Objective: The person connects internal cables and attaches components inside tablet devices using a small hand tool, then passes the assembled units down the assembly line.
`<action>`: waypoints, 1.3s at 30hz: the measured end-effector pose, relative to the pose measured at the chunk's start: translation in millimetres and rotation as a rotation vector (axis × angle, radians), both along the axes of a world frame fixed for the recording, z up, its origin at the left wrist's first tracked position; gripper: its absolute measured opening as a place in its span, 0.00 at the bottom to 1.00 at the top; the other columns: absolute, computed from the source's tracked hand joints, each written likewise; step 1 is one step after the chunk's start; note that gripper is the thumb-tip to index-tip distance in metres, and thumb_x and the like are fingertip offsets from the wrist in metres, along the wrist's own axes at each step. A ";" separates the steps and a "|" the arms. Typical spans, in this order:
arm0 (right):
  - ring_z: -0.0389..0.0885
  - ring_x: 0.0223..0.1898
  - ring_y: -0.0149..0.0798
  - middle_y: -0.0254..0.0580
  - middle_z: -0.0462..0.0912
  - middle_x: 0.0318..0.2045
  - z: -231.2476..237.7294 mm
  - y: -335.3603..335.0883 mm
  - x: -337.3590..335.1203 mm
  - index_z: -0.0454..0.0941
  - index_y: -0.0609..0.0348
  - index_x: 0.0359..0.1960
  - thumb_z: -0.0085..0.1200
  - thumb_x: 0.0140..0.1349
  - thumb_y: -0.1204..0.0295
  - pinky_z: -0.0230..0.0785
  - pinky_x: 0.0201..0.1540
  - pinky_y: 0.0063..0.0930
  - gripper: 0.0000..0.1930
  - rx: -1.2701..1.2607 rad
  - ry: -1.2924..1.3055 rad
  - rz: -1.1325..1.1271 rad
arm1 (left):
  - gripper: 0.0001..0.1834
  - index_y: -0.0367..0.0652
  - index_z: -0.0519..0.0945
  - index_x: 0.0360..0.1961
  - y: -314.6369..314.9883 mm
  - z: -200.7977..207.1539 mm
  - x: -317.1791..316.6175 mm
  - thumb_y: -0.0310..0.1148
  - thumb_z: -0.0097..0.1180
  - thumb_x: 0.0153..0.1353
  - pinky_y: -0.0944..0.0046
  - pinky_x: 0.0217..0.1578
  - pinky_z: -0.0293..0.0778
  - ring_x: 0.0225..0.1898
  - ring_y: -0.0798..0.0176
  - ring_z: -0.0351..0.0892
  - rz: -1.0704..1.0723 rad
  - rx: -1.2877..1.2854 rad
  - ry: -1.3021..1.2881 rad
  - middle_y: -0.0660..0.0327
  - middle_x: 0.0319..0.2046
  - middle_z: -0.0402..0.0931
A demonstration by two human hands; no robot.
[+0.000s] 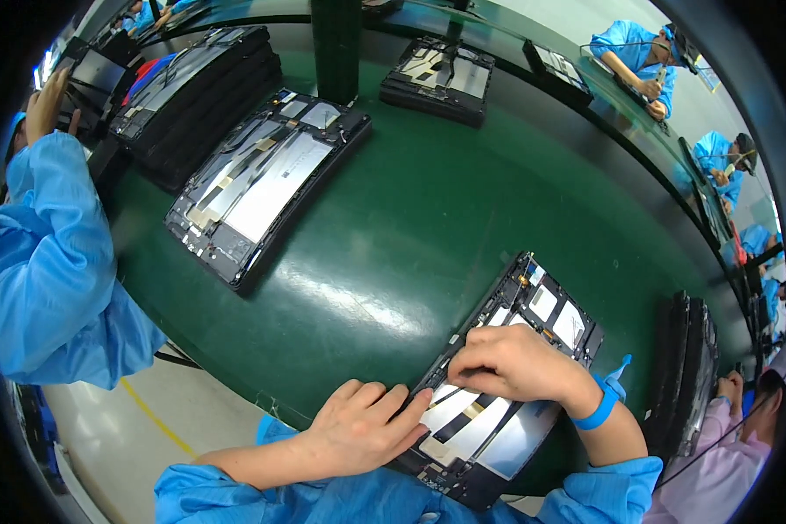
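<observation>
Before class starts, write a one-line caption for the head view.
An opened flat device on a green table, the left hand at its edge, the right hand over it.

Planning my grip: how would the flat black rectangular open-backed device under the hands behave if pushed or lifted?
The device is probably stiff, given its straight black frame; likely fragile, with dark ribbon-like strips exposed; and unlikely to roll, being a broad flat slab.
</observation>
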State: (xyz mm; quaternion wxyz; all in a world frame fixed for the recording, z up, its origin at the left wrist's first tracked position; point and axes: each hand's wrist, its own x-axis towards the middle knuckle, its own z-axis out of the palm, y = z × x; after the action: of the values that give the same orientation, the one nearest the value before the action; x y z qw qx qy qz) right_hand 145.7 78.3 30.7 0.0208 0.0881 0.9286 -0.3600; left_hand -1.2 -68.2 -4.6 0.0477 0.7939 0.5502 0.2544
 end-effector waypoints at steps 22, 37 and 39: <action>0.70 0.14 0.33 0.40 0.70 0.10 -4.3 15.8 -11.1 0.69 0.63 0.15 0.54 0.37 0.68 0.61 0.18 0.21 0.10 -0.034 -0.086 -0.347 | 0.24 0.41 0.68 0.38 28.3 8.7 -3.0 0.46 0.51 0.42 0.67 0.25 0.62 0.29 0.63 0.63 -0.076 -0.026 0.020 0.61 0.31 0.65; 0.71 0.16 0.32 0.40 0.72 0.12 0.2 30.3 -2.4 0.71 0.64 0.19 0.50 0.43 0.69 0.62 0.19 0.22 0.09 -0.140 -0.103 -0.224 | 0.29 0.40 0.66 0.42 35.9 10.2 -0.4 0.50 0.47 0.43 0.65 0.24 0.55 0.31 0.61 0.62 -0.125 -0.109 0.236 0.57 0.35 0.65; 0.71 0.15 0.32 0.40 0.72 0.12 0.0 29.1 -3.1 0.72 0.64 0.18 0.51 0.43 0.69 0.62 0.19 0.21 0.09 -0.140 -0.098 -0.237 | 0.30 0.41 0.66 0.42 36.1 10.4 -0.8 0.51 0.48 0.42 0.64 0.26 0.56 0.32 0.60 0.62 -0.124 -0.130 0.245 0.57 0.36 0.64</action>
State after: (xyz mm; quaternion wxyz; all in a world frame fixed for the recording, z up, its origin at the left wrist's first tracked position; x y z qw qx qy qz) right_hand 142.6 107.5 30.7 0.0294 0.2129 0.8822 -0.4189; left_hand -2.0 -32.1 5.8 0.0470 0.8468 0.5169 0.1160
